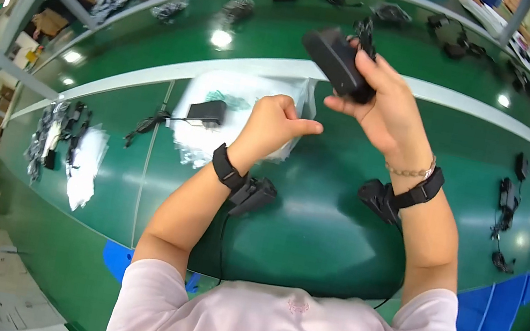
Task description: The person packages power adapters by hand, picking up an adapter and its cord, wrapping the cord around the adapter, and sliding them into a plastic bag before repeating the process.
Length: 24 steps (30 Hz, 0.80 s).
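Note:
My right hand (389,106) is raised above the far part of the bench, its fingers wrapped around a black power adapter (340,62). The adapter's bundled black cable (366,34) sticks up by the fingertips. Lower and to the left, my left hand (275,125) is closed, fingers curled and thumb pointing right. It is over the edge of a pile of clear plastic bags (251,85); whether it grips anything is hidden. Another black adapter (207,113) lies on the bags, its cable (147,127) trailing left onto the green bench (308,244).
Several adapters with cables (507,201) lie along the right side. Cables (57,136) and plastic bags (85,169) lie at the left. Beyond a pale rail (434,92), a green surface (275,25) carries bundled cables (237,10). Black devices are strapped to both my wrists.

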Motion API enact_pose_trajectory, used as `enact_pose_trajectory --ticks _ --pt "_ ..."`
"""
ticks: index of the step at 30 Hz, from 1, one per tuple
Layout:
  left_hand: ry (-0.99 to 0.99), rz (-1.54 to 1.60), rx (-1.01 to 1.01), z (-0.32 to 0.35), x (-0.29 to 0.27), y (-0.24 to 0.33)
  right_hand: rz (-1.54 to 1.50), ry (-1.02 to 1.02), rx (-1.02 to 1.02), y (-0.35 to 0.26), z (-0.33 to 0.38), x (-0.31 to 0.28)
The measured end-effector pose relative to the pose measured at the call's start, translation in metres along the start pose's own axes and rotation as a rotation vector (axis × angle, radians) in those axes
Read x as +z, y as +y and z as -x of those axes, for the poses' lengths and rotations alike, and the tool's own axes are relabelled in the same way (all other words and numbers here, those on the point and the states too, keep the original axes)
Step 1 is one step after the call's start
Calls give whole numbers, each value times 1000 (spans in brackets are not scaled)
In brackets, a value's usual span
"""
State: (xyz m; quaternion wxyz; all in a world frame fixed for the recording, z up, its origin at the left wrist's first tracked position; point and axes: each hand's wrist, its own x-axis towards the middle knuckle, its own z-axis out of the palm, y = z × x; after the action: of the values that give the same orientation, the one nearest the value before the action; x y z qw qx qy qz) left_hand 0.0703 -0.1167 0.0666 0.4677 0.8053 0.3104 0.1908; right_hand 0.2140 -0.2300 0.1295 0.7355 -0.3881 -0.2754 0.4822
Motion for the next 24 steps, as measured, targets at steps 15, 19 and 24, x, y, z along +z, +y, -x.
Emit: enact_pose_trajectory --ticks 15,19,24 --pt "-99 136 52 20 40 -18 356 272 84 55 64 -44" --pt "-156 459 -88 19 38 -15 944 152 -231 59 65 -44" --pt "-144 615 -93 15 29 -11 1388 -4 -298 54 76 -33"
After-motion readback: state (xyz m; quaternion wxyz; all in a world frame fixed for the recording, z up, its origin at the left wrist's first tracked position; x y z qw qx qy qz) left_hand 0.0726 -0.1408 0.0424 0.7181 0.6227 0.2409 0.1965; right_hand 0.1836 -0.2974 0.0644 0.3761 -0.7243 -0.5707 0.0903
